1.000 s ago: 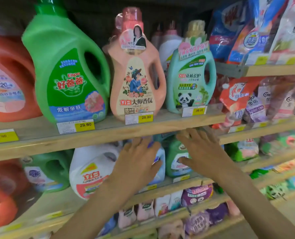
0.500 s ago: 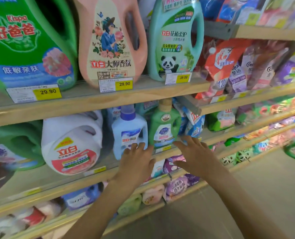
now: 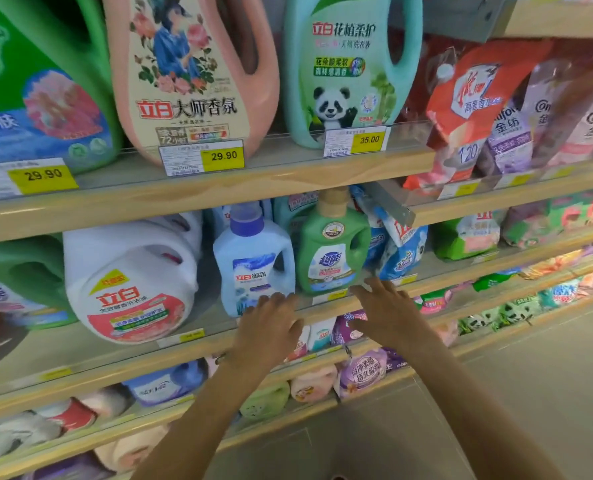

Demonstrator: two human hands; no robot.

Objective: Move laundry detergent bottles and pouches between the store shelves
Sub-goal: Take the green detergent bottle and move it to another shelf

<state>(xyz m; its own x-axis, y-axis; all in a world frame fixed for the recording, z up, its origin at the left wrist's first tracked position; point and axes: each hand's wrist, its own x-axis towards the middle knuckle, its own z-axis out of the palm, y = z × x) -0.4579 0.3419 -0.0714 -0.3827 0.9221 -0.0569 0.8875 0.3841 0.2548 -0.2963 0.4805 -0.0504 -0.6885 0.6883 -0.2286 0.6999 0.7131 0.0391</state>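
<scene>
- The scene was a shop aisle of wooden-edged shelves. Yellow price tags were clipped to the front rails, so each price sat under its product.
- On the upper tier, a pink bottle and a teal panda bottle stood upright with their labels facing out for shoppers.
- One tier down, a pale blue bottle and a green bottle stood side by side at the front edge, within easy reach.
- A large white jug leaned tilted beside them. I guessed it was too tall to stand under the board above.
- Blue-and-white pouches slumped just right of the green bottle.
- From my end, the left hand was spread flat and empty, its fingertips at the foot of the pale blue bottle.
- The right hand was likewise splayed and held nothing, just below the green bottle.
- I took this as both hands lining up to take those two bottles.
</scene>
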